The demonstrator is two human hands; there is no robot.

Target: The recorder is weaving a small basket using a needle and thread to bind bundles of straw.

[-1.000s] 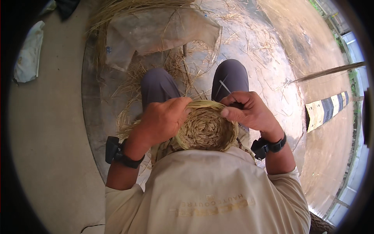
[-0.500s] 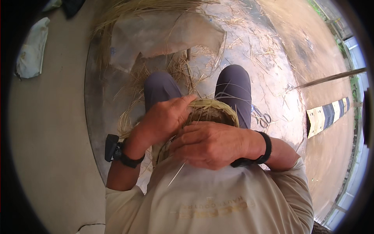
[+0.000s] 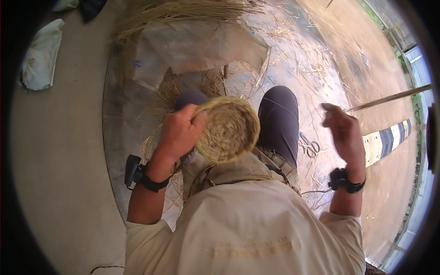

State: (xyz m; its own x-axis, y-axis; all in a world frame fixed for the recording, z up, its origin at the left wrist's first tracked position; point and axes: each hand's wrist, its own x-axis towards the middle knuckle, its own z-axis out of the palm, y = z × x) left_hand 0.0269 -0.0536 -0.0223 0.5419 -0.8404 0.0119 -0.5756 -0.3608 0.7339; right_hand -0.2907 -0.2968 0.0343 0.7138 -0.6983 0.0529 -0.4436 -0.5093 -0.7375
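Observation:
My left hand grips the left rim of a small round woven straw basket, thumb over the inner edge and fingers around the outside. The basket is tilted so that its coiled inside faces up, between my knees and above my lap. Off to the right and raised, my right hand is apart from the basket, slightly blurred, its fingers curled together. Whatever it pinches is too small to make out. A thin pale strand crosses my right knee.
Scissors lie on the sheet beside my right knee. Ahead are a translucent plastic sheet, a bundle of long straw and scattered stalks. A pole and a striped barrier stand to the right; a white sack lies far left.
My right hand has left the basket and swung out to the right. The basket, still in my left hand, has come up and tipped, showing its inside.

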